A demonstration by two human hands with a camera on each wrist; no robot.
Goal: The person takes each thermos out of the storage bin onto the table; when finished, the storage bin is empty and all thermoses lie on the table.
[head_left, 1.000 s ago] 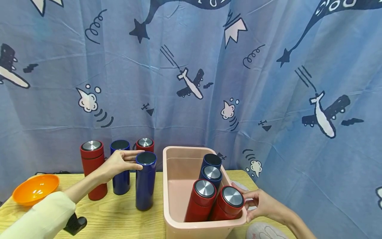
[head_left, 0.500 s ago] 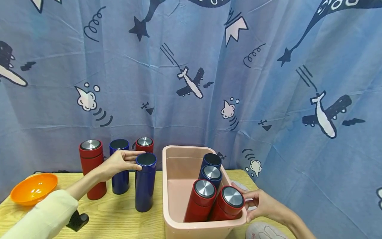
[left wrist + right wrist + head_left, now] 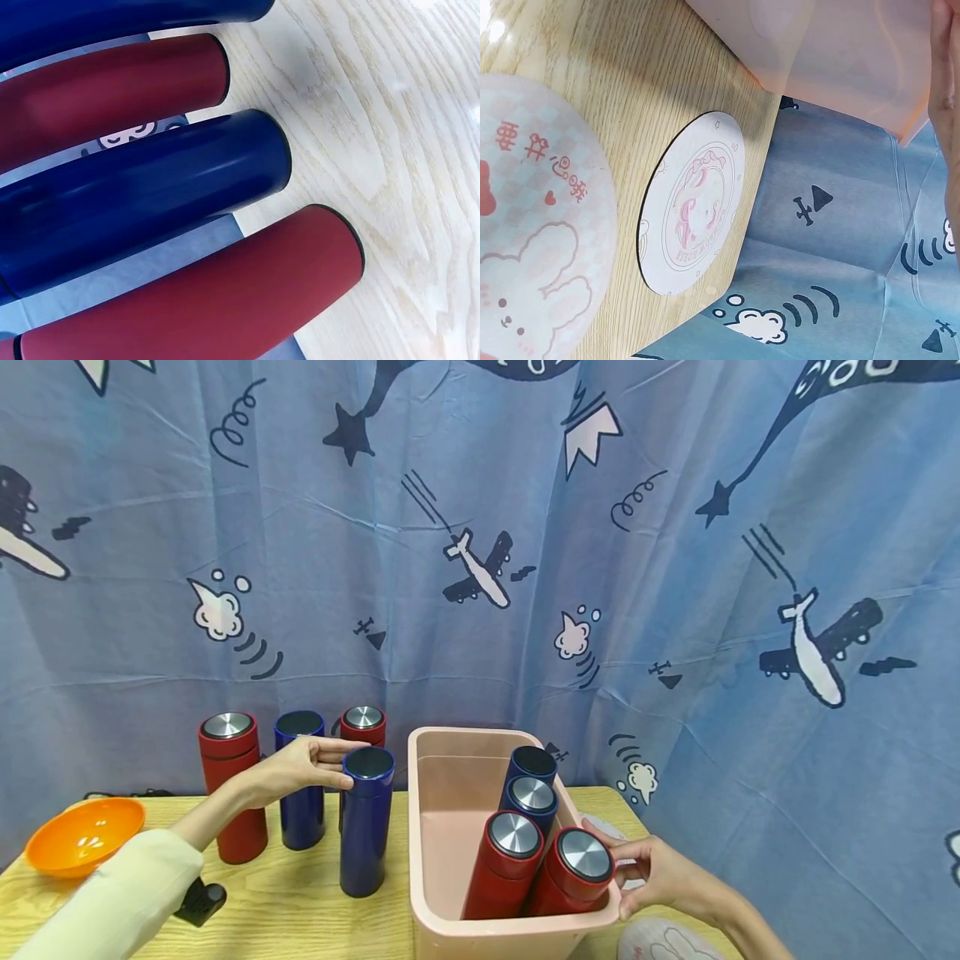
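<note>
My left hand (image 3: 300,771) holds a blue thermos flask (image 3: 363,835) by its dark-topped upper end, thumb on the near side and fingers behind it. That flask stands upright on the table, left of a pink plastic bin (image 3: 453,927). With thumb and fingers, my right hand (image 3: 660,877) grips the bin's right front rim. Two red flasks (image 3: 502,868) with silver lids and two blue flasks (image 3: 534,793) lean inside the bin's right side. Left of the bin also stand a red flask (image 3: 228,760), a blue flask (image 3: 302,818) and a partly hidden red flask (image 3: 363,722).
An orange bowl (image 3: 86,839) sits at the table's left. Below the left sleeve shows a black object (image 3: 201,902). A rabbit-print mat (image 3: 540,225) and a round white mat (image 3: 694,202) lie right of the bin. A blue printed curtain (image 3: 480,635) hangs behind.
The held blue flask has shifted slightly toward me, and the left hand has eased a little to the left. The right hand keeps its place on the bin.
</note>
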